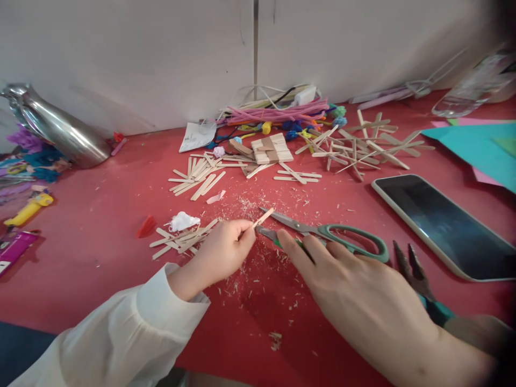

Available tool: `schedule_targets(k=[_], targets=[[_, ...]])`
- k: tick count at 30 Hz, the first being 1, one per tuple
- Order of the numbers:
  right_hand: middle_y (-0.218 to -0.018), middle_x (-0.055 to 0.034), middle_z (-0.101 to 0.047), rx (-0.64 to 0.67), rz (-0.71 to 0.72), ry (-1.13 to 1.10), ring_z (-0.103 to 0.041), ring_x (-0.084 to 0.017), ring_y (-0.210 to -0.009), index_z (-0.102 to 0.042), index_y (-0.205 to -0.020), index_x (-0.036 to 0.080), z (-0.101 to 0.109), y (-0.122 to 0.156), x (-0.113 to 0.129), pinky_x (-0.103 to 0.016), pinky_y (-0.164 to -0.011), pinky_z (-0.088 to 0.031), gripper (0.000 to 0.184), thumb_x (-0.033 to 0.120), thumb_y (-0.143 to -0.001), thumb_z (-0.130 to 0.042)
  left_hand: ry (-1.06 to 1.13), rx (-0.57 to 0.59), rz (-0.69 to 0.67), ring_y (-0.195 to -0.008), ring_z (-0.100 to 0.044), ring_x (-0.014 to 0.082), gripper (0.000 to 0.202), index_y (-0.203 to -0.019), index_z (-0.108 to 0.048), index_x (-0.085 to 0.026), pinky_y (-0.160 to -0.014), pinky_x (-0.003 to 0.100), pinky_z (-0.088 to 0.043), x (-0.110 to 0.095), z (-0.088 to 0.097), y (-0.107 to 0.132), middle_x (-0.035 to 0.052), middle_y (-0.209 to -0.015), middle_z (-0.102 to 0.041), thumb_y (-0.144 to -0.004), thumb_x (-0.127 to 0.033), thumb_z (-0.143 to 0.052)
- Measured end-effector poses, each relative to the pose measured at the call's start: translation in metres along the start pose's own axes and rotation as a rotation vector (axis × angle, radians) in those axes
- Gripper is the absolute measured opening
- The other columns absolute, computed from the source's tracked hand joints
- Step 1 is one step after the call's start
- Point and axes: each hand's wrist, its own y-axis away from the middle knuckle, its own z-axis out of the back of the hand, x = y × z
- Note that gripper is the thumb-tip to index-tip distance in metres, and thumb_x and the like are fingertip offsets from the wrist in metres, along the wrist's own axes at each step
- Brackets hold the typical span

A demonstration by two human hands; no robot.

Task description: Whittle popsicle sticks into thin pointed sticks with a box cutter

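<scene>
My left hand (226, 248) pinches a short wooden craft stick (264, 216) between thumb and index finger, its free end pointing up and to the right. My right hand (342, 285) is closed over a green-handled utility knife (267, 233), index finger stretched along it. The knife's metal tip is close by the stick at my left fingertips; whether it touches cannot be made out. Most of its handle is hidden under my palm. Green-handled scissors (350, 236) lie just beyond my right fingers. Wood shavings (258, 204) are scattered around both hands.
Craft sticks (197, 172) lie in loose piles on the red table (121, 209). A phone (447, 226) and pliers (417, 274) are on the right. Pink pipe cleaners (278, 113) lie at the back. A steel jug (64, 129) stands left, a clear bottle (471, 86) far right.
</scene>
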Motion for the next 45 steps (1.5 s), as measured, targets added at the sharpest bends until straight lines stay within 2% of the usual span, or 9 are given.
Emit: schedule_targets(k=[12,16,19,22,26,29,32,37,45], targets=[[-0.067,-0.0064,-0.063,0.003,0.001,0.030,-0.056,-0.016,-0.046,-0.063,-0.115,0.013,0.003,0.000,-0.001,-0.024,-0.036,-0.037,0.058,-0.001,-0.060,-0.047,0.048,-0.015,0.022,-0.046,-0.028,0.0073,0.035,-0.057,-0.026,-0.018,-0.044,0.023,-0.019,-0.001,0.002,0.001,-0.0057,-0.050,-0.025,-0.088,-0.030,-0.036],[-0.063,-0.0039,-0.061,-0.071,-0.057,0.039,-0.056,-0.015,-0.045,-0.062,-0.114,0.014,0.001,0.000,-0.003,-0.024,-0.034,-0.030,0.056,0.000,-0.062,-0.047,0.106,-0.029,0.064,-0.044,-0.032,0.0074,0.034,-0.057,-0.037,-0.017,-0.044,0.021,-0.022,0.001,0.005,0.001,-0.0059,-0.047,-0.031,-0.088,-0.033,-0.037],[-0.064,-0.0026,-0.063,-0.123,-0.123,-0.036,-0.056,-0.016,-0.042,-0.062,-0.110,0.015,-0.005,-0.004,-0.010,-0.025,-0.033,-0.023,0.041,0.006,-0.072,-0.047,0.173,-0.024,0.122,-0.042,-0.035,0.0083,0.030,-0.074,-0.057,-0.017,-0.043,0.021,-0.026,0.004,0.007,0.000,-0.0060,-0.045,-0.037,-0.088,-0.035,-0.038],[-0.066,-0.0031,-0.065,-0.191,-0.274,-0.222,-0.058,-0.017,-0.044,-0.061,-0.100,0.015,-0.012,-0.009,-0.020,-0.026,-0.035,-0.025,0.025,0.022,-0.083,-0.044,0.261,0.011,0.161,-0.040,-0.035,0.0086,0.033,-0.095,-0.062,-0.016,-0.042,0.020,-0.028,0.004,0.009,-0.001,-0.0067,-0.043,-0.038,-0.088,-0.038,-0.039],[-0.054,0.0014,-0.058,0.017,-0.446,-0.664,-0.055,-0.015,-0.046,-0.057,-0.076,0.020,-0.017,-0.016,-0.028,-0.024,-0.041,-0.035,0.026,0.041,-0.084,-0.044,0.284,0.145,0.089,-0.039,-0.035,0.0070,0.033,-0.079,-0.063,-0.014,-0.041,0.020,-0.027,-0.002,0.012,0.001,-0.0064,-0.042,-0.038,-0.087,-0.037,-0.042],[-0.048,0.0040,-0.049,0.138,-0.555,-0.785,-0.047,-0.013,-0.043,-0.051,-0.066,0.023,-0.017,-0.018,-0.029,-0.024,-0.042,-0.034,0.033,0.051,-0.081,-0.044,0.271,0.187,0.010,-0.040,-0.035,0.0063,0.032,-0.075,-0.063,-0.013,-0.041,0.020,-0.026,-0.004,0.013,0.002,-0.0060,-0.043,-0.039,-0.087,-0.034,-0.043],[-0.047,0.0054,-0.044,0.113,-0.592,-0.787,-0.043,-0.012,-0.042,-0.045,-0.064,0.023,-0.016,-0.017,-0.029,-0.023,-0.041,-0.033,0.033,0.052,-0.080,-0.045,0.275,0.167,-0.028,-0.041,-0.033,0.0060,0.029,-0.082,-0.065,-0.013,-0.041,0.020,-0.023,-0.002,0.013,0.002,-0.0060,-0.046,-0.037,-0.087,-0.033,-0.044],[-0.048,0.0067,-0.042,0.073,-0.609,-0.806,-0.040,-0.010,-0.041,-0.042,-0.066,0.023,-0.016,-0.018,-0.030,-0.022,-0.040,-0.030,0.031,0.050,-0.079,-0.049,0.289,0.190,-0.080,-0.043,-0.028,0.0054,0.030,-0.078,-0.065,-0.012,-0.040,0.020,-0.020,0.001,0.012,0.002,-0.0060,-0.049,-0.033,-0.086,-0.034,-0.047],[-0.047,0.0058,-0.041,0.127,-0.492,-0.937,-0.039,-0.009,-0.042,-0.046,-0.062,0.022,-0.010,-0.018,-0.027,-0.022,-0.039,-0.031,0.028,0.042,-0.081,-0.046,0.508,0.103,-0.046,-0.038,-0.037,0.0039,0.030,-0.059,-0.051,-0.015,-0.041,0.017,-0.030,0.001,0.011,0.000,-0.0068,-0.043,-0.043,-0.085,-0.032,-0.050]])
